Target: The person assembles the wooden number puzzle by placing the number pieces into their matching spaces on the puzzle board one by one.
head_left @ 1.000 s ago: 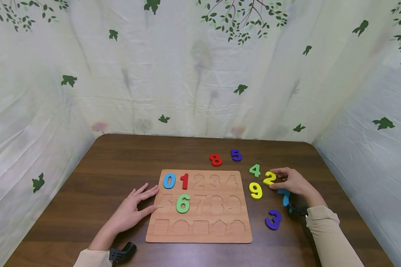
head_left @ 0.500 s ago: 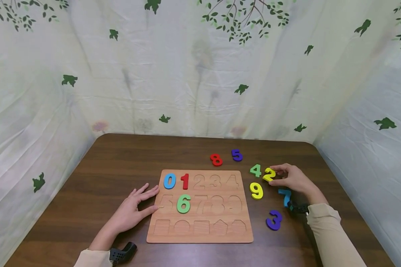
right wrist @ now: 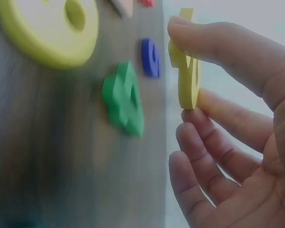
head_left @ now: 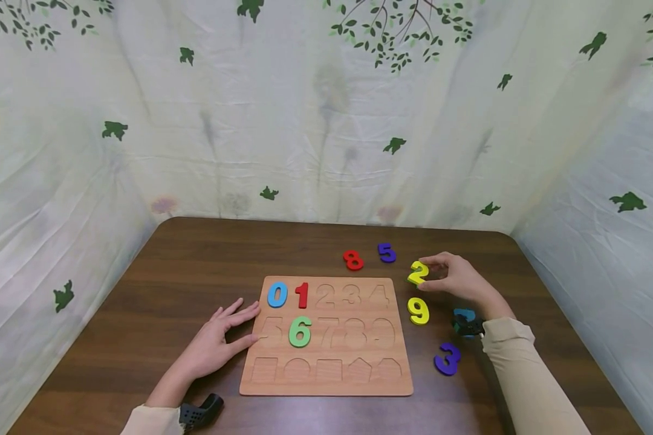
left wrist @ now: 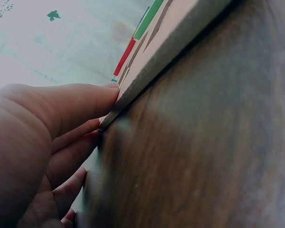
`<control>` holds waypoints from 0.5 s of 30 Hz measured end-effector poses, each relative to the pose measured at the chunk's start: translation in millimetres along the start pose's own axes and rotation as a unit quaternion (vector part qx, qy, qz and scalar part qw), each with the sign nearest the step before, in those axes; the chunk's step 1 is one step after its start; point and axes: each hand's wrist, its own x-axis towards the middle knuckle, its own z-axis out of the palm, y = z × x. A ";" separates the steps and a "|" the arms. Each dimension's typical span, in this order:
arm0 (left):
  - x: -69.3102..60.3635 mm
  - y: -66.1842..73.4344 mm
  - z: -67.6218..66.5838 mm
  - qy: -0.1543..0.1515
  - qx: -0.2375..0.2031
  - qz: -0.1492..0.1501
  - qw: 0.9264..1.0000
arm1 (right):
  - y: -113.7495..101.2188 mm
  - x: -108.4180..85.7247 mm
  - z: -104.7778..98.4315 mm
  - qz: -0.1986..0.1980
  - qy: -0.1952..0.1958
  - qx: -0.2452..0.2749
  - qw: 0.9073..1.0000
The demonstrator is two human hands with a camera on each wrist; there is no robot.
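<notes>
My right hand (head_left: 459, 279) pinches a yellow number 2 (head_left: 418, 273) between thumb and fingers, held above the table right of the board. In the right wrist view the yellow 2 (right wrist: 188, 80) is seen edge-on, with the green 4 (right wrist: 123, 100) lying on the table beyond it. The head view hides that 4 behind the hand and the 2. My left hand (head_left: 217, 338) touches the left edge of the wooden number board (head_left: 326, 365), fingers extended. On the board sit a blue 0 (head_left: 277, 295), a red 1 (head_left: 302, 295) and a green 6 (head_left: 300, 331); other outlined recesses are bare.
Behind the board lie a red 8 (head_left: 353, 260) and a purple 5 (head_left: 387, 252). Right of it are a yellow 9 (head_left: 418, 311) and a purple 3 (head_left: 447, 359). The right wrist camera partly covers a blue 7 (head_left: 464, 314). Cloth walls surround the brown table (head_left: 239, 241).
My right hand has lifted the yellow 2 off the table and carried it left, over the green 4. The left hand has stayed at the board's edge.
</notes>
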 end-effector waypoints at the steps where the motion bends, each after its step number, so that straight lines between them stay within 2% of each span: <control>1: 0.1 0.1 0.0 -0.001 0.000 -0.001 1.000 | -3.5 2.1 1.2 -0.002 0.000 0.002 1.000; 15: 0.3 1.7 -1.0 -0.009 0.000 -0.012 1.000 | -41.9 28.0 21.6 -0.032 -0.027 -0.013 0.999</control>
